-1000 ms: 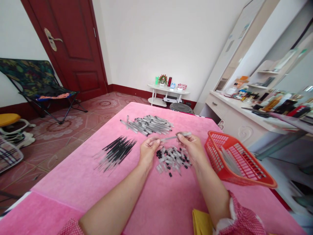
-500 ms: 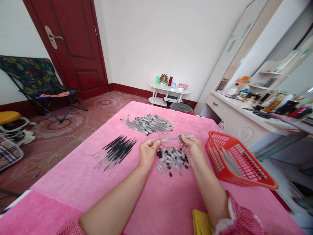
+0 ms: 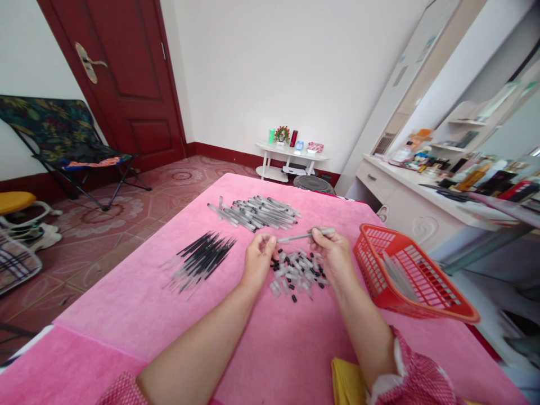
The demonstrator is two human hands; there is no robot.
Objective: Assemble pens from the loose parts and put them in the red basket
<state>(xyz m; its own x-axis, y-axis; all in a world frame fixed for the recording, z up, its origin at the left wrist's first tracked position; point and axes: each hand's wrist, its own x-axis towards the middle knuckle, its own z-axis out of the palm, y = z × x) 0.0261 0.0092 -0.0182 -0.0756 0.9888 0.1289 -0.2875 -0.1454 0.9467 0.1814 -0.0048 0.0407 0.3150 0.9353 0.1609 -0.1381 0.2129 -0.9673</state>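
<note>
A translucent pen [image 3: 294, 238] is stretched between my two hands, above a heap of clear caps and small black plugs [image 3: 298, 273]. My left hand [image 3: 259, 257] is closed on the pen's left end. On the other end, my right hand [image 3: 331, 250] pinches it, and a clear part sticks out past the fingers. Beyond my hands lies a pile of assembled-looking pens [image 3: 259, 212]. Thin black-inked refills [image 3: 205, 259] lie in a bundle to the left of my left hand.
A red plastic basket [image 3: 415, 312] holding clear tubes stands right of my right arm. Yellow cloth [image 3: 348, 382] lies at the near edge of the pink-covered table [image 3: 270, 349]. A dressing table [image 3: 422, 208] with bottles stands at the right, a folding chair [image 3: 80, 140] at the left.
Both hands keep hold of the pen in nearly the same place. My left hand has shifted very slightly right and up; the piles look unchanged.
</note>
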